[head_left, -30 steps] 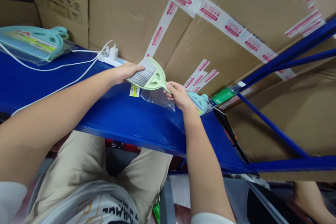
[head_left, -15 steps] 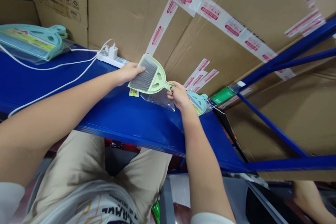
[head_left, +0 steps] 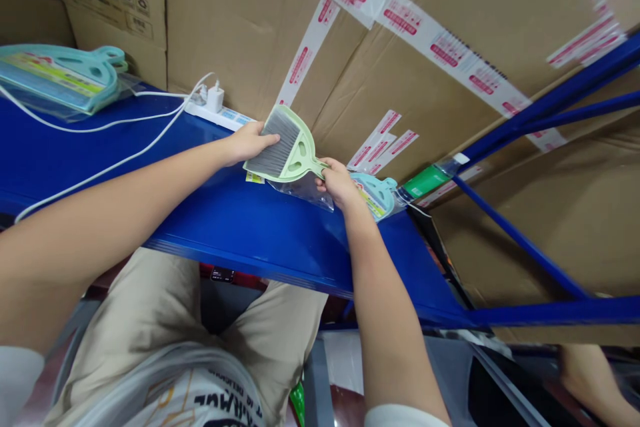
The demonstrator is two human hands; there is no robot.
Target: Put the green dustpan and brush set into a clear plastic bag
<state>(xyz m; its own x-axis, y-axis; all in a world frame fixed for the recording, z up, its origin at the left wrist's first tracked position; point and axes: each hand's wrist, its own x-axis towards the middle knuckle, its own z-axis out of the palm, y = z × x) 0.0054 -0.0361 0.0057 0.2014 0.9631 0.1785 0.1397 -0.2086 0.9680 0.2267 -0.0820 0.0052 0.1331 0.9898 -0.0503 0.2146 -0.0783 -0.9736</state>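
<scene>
A light green hand broom (head_left: 276, 145) with grey bristles lies against a matching green dustpan (head_left: 267, 177), held up together over the blue shelf. My left hand (head_left: 249, 143) grips their wide end, its thumb pressed on the bristles and its other fingers hidden behind. Around the handles at the narrow end, my right hand (head_left: 337, 181) is closed. A clear plastic bag (head_left: 307, 192) lies on the shelf beneath the set, and a yellow label (head_left: 255, 177) peeks out below the dustpan's edge.
Packaged blue dustpan sets lie at the left (head_left: 65, 77) and right (head_left: 377, 195). A white power strip (head_left: 220, 117) with a plug and cables runs along the cardboard (head_left: 230, 20) behind. A green-labelled bottle (head_left: 427, 181) lies by the blue frame. Another person's limb (head_left: 590, 373) shows lower right.
My left thumb has slid slightly further onto the bristles. The broom and dustpan stay almost in the same place, with my right hand still on the handles.
</scene>
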